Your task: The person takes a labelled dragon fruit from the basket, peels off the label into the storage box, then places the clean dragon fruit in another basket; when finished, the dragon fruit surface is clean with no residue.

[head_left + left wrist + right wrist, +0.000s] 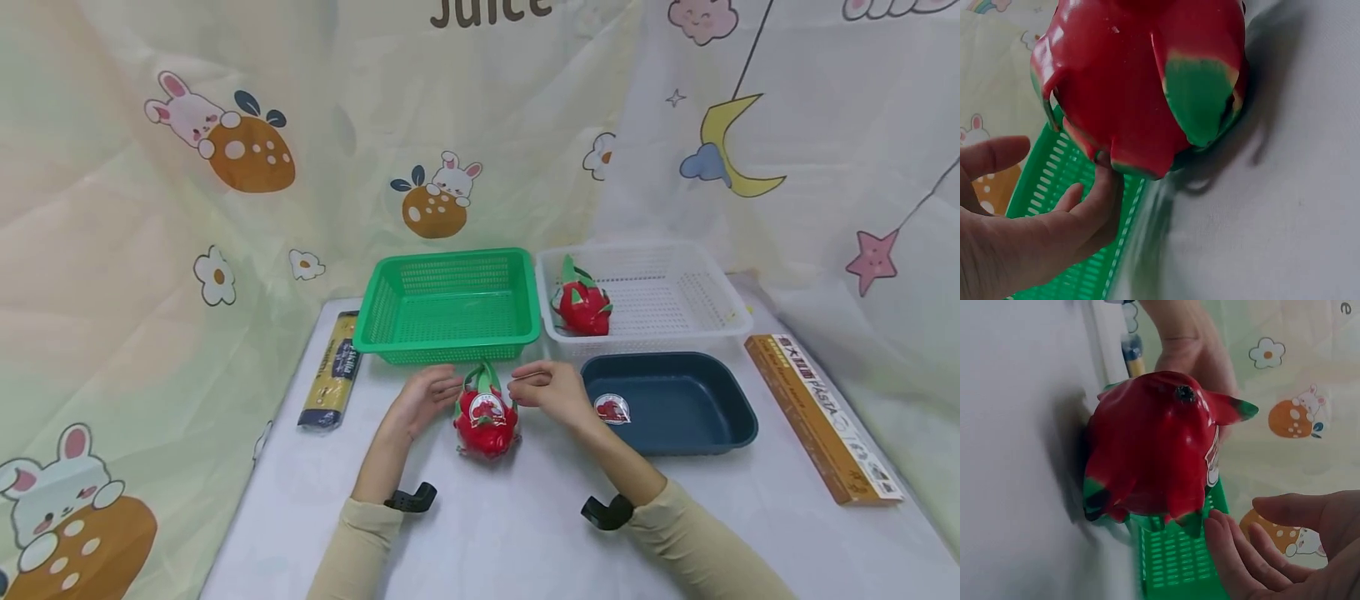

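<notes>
A red dragon fruit with green leaf tips and a round white sticker (486, 425) lies on the white table, its long green leaves toward the baskets. My left hand (429, 398) is at its left side, fingers loosely bent, fingertips right at the leaf tips in the left wrist view. On the other side, my right hand (551, 392) has its fingertips close by the leaves, thumb apart from the fingers. Neither hand grips the fruit. Seen from the right wrist, the dragon fruit (1154, 444) shows its dark stem end, and part of the left hand is hidden behind it.
Behind the hands stands a green basket (446, 348); beside it a white basket (645, 340) holds another dragon fruit (583, 307). A dark blue tray (675, 446) with a round sticker stands at right. A yellow pasta packet (330, 375) lies left, a pasta box (825, 425) far right.
</notes>
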Demonstrator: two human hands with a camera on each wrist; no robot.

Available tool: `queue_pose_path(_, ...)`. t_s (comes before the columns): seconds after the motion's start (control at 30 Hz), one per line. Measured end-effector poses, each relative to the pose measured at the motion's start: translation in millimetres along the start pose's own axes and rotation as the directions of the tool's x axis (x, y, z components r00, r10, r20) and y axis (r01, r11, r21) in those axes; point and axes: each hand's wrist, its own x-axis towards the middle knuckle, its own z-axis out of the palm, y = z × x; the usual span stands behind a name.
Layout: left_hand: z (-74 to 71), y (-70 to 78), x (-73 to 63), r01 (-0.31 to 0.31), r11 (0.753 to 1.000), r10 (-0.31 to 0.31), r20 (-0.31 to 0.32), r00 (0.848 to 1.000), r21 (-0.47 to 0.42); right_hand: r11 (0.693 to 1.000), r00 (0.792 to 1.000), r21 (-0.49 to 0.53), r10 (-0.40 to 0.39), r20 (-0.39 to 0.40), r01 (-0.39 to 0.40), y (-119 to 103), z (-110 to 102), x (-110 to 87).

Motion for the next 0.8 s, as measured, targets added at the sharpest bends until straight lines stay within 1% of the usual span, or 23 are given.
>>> queue_pose_path(0.2, 1.3, -6.1, 3.5, -0.031, 0.993, 0.035, -0.035, 0.999, 0.111, 1.0, 0.997, 0.019, 0.02, 0.073, -0.021, -2.7, 6.6, 4.2)
queue_pose_path(0.3, 0.7, -8.9, 4.3, -0.049, 0.989, 0.054, -0.029, 0.998, 0.14, 0.999, 0.994, 0.036, 0.037, 0.101, -0.04, -3.6, 8.5, 4.6)
queue_pose_path(0.37, -0.7, -9.9, 3.9, -0.049, 0.988, 0.054, -0.029, 0.998, 0.143, 0.997, 0.993, 0.044, 0.055, 0.103, -0.06, -3.4, 9.6, 5.0)
queue_pose_path(0.53, -2.6, -13.8, 4.4, -0.037, 0.988, 0.042, -0.03, 0.999, 0.151, 0.995, 0.991, 0.061, 0.066, 0.115, -0.073, -1.9, 8.5, 5.1)
queue_pose_path(0.8, 0.8, -14.4, 7.6, -0.025, 0.995, 0.03, -0.044, 0.999, 0.099, 0.986, 0.982, 0.113, 0.101, 0.16, -0.119, 0.9, 5.2, 9.6)
